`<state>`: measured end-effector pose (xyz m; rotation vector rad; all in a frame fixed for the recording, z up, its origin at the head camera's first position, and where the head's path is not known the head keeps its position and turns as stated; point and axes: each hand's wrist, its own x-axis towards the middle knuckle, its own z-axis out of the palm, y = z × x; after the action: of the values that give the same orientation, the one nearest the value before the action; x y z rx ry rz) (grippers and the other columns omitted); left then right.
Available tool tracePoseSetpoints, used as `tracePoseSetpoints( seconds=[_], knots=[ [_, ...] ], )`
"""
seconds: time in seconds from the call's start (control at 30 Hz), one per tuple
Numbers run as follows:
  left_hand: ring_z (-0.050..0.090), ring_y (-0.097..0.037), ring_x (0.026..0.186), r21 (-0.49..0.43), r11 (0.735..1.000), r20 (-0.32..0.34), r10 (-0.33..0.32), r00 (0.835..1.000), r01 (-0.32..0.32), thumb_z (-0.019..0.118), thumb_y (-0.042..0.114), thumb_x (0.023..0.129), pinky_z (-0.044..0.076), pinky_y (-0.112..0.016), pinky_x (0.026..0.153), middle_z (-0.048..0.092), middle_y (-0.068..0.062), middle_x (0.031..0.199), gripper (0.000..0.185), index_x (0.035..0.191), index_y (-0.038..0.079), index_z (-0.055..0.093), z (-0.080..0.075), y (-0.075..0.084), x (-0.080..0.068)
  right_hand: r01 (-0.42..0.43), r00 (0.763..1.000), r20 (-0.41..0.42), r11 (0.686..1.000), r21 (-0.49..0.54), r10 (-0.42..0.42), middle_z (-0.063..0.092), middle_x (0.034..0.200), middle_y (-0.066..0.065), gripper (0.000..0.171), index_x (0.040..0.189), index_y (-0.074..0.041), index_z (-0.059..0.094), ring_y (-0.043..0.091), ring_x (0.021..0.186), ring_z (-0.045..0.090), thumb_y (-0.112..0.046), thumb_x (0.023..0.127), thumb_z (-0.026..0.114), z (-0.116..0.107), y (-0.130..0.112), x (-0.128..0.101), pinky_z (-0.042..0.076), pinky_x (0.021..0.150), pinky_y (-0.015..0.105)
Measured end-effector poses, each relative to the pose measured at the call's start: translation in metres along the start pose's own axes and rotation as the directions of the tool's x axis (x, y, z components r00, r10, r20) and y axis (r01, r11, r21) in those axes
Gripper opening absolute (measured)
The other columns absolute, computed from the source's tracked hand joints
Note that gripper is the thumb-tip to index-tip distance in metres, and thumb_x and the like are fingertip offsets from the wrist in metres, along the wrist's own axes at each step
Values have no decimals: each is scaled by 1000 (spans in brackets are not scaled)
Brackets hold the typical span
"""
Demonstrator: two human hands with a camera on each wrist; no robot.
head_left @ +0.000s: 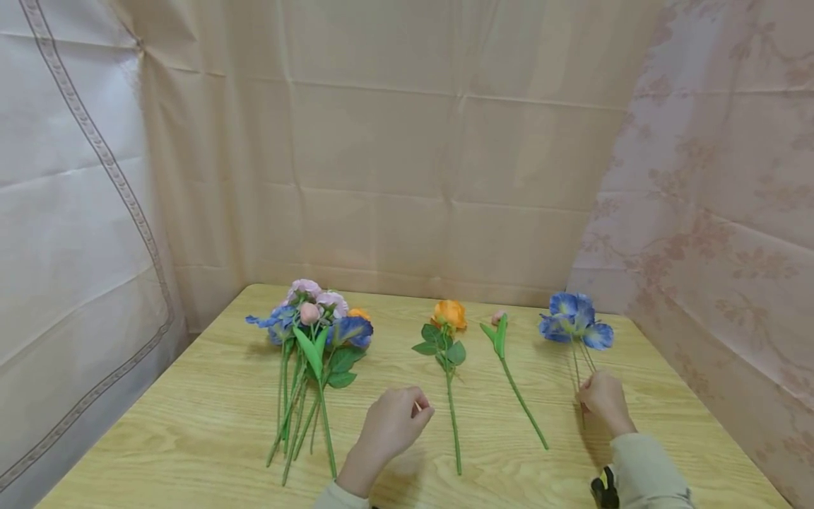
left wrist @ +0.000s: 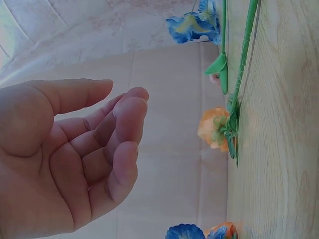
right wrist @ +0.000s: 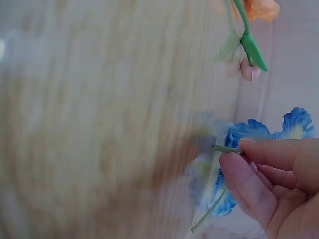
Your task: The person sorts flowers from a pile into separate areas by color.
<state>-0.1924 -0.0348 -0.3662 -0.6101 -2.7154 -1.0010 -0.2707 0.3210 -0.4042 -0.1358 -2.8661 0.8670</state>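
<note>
On the wooden table (head_left: 191, 424) my right hand (head_left: 603, 401) pinches the thin stem of a blue flower (head_left: 575, 322); the right wrist view shows thumb and fingers closed on the stem (right wrist: 227, 149) with the blue petals (right wrist: 249, 134) behind. My left hand (head_left: 394, 423) hovers loosely curled and empty between a bunch of flowers (head_left: 314, 332) and an orange rose (head_left: 449, 314). Its relaxed, empty palm (left wrist: 75, 154) fills the left wrist view, the orange rose (left wrist: 214, 129) beyond. A pink bud (head_left: 498, 319) on a green stem lies between the rose and the blue flower.
Cream cloth (head_left: 413, 141) hangs behind the table and a patterned pink cloth (head_left: 731, 212) to the right. A pale curtain (head_left: 63, 212) closes the left side. The table's right edge runs close to my right sleeve (head_left: 649, 470).
</note>
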Motion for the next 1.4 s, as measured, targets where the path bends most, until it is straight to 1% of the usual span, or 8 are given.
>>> tracePoseSetpoints(
  seconds=[0.2, 0.5, 0.63, 0.87, 0.97, 1.13, 1.27, 1.4],
  knots=[
    [40, -2, 43, 2, 1000, 9, -1, 1000, 1, 63, 17, 83, 35, -20, 40, 48, 10, 53, 11, 76, 8, 62, 1, -2, -2, -4, 1000, 21, 999, -34, 5, 48, 42, 0, 27, 49, -3, 49, 11, 38, 48, 8, 70, 60, 1, 0, 0, 43, 42, 28],
    [41, -2, 44, 10, 1000, 20, 3, 1000, -3, 64, 19, 83, 35, -20, 41, 50, 10, 55, 13, 76, 8, 63, 2, -4, -1, -34, 999, 31, 999, -19, 34, 43, 37, -2, 28, 46, -3, 49, 11, 35, 41, 1, 72, 60, -2, -1, -9, 38, 43, 27],
    [42, -2, 45, 21, 1000, 14, -1, 1000, 1, 64, 19, 82, 35, -20, 41, 51, 9, 56, 13, 76, 8, 63, 3, -6, 1, -18, 999, 44, 1000, 1, 18, 43, 37, -3, 27, 47, -2, 50, 10, 35, 41, 3, 73, 58, -2, -4, -11, 37, 41, 26],
    [42, -2, 47, 31, 999, 14, -22, 1000, 22, 64, 19, 83, 36, -21, 42, 51, 9, 57, 12, 76, 9, 63, 1, -7, 1, 28, 999, 22, 997, -72, -27, 44, 37, -3, 30, 45, -3, 52, 10, 35, 40, 1, 74, 58, -3, -5, -10, 34, 41, 26],
    [43, -3, 48, 38, 999, 14, -35, 999, 34, 64, 19, 82, 36, -21, 42, 50, 9, 57, 12, 76, 10, 63, 0, -8, 2, 35, 999, 8, 996, -84, -35, 39, 35, -6, 35, 42, -7, 46, 8, 34, 36, -1, 75, 58, -3, -6, -11, 30, 40, 25],
    [43, -3, 48, 35, 999, 4, -33, 999, 33, 63, 19, 83, 36, -21, 43, 49, 9, 57, 11, 76, 10, 62, -3, -9, 1, 31, 1000, 5, 995, -98, -31, 31, 43, -6, 38, 48, -12, 38, 8, 39, 30, -3, 79, 58, -4, -13, -13, 28, 41, 24],
    [43, -4, 49, 38, 999, -16, -33, 999, 33, 63, 20, 83, 35, -21, 43, 49, 9, 57, 12, 77, 9, 63, -6, -12, 1, 69, 997, -8, 993, -99, -70, 29, 48, -5, 35, 52, -10, 39, 11, 45, 30, -5, 80, 60, -5, -24, -14, 27, 43, 26],
    [43, -5, 50, 33, 998, -24, -54, 998, 54, 62, 19, 83, 36, -22, 44, 51, 8, 59, 12, 80, 8, 64, -10, -18, 1, 102, 994, -18, 992, -77, -103, 36, 50, -1, 27, 56, -4, 48, 13, 46, 34, -7, 80, 61, -4, -38, -17, 31, 45, 29]
  ],
)
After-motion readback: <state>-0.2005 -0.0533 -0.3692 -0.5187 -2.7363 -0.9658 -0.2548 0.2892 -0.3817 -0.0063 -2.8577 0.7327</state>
